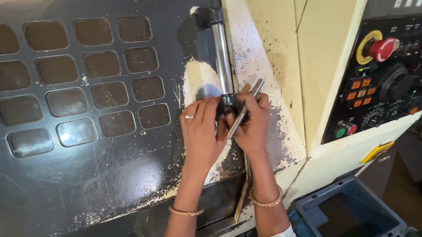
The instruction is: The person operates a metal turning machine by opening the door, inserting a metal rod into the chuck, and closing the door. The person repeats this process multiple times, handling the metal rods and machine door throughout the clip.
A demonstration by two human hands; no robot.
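While the left hand (201,132) gripped the door handle (222,61) at frame centre, the right hand (253,123) closed around a metal rod (244,109), seemingly mid-measurement; steadiness came next.

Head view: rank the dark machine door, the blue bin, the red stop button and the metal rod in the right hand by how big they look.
1. Dark machine door, by far the largest.
2. Blue bin, partly cut off by the frame edge.
3. Metal rod, held in the right hand.
4. Red stop button.
The rod sits nearer the camera, so its lead over the button is unsure.

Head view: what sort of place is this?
Probably a machine shop. A machine's dark sliding door has a steel handle and windows, a control panel carries a red emergency stop button, and paint is badly worn.
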